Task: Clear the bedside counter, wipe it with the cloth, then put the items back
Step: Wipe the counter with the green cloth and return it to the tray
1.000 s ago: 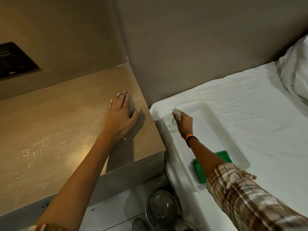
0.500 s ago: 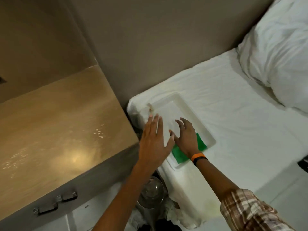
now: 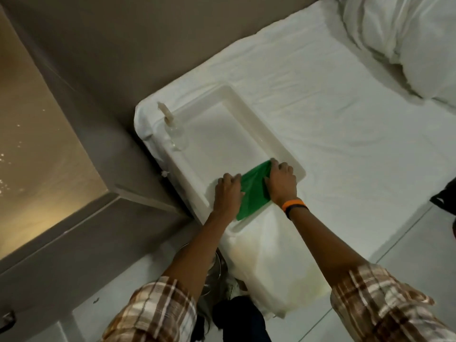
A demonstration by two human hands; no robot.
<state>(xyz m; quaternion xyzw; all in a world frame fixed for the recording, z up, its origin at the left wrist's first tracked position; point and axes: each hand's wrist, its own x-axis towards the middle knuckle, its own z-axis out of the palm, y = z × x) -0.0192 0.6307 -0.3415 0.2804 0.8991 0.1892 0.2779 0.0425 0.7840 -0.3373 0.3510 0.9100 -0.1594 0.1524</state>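
Head view. A white-sheeted bed fills the right half of the frame, its corner meeting the grey wall; a pillow lies at the upper right. The bedside counter occupies the left edge, its wood-tone top bare and speckled with bright droplets, with a narrow gap between its near corner and the mattress. A white tray rests on the bed corner, long side running parallel to the mattress edge; most of its floor is open. A small clear bottle with a pale pump stands at the tray's far left corner, against the rim. The green cloth lies at the tray's near end, its lower corner reaching the rim. My left hand pinches the cloth's left edge, fingers curled; my right hand, with an orange and black wristband, grips the right edge. Both plaid sleeves are rolled. Pale floor shows below, and a metal bin sits partly hidden under my left forearm.
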